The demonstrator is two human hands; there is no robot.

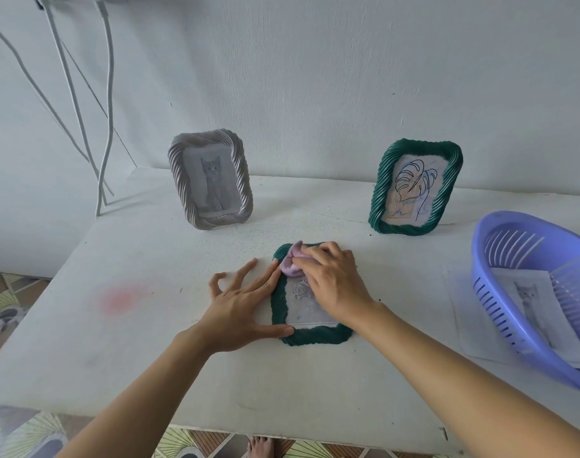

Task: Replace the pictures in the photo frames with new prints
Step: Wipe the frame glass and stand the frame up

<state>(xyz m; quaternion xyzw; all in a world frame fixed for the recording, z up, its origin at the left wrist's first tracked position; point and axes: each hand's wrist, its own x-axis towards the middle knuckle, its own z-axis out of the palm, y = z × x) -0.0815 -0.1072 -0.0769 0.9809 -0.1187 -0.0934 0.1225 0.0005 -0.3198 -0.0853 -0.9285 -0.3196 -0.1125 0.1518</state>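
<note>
Fingers of left hand point(239, 312) lie straight, bracing flat green frame point(315, 337) at its 9 o'clock edge; right hand point(335, 282) clamps purple cloth point(290, 267) at 12 o'clock

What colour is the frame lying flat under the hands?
The frame is dark green, seen best in the head view.

Soft, even light gives you a bright, cool-toned view with only faint shadows. Wide-angle distortion bows the surface point(150, 375) edges; a pinkish patch point(120, 300) tints its left side; fine detail looks soft.
</note>
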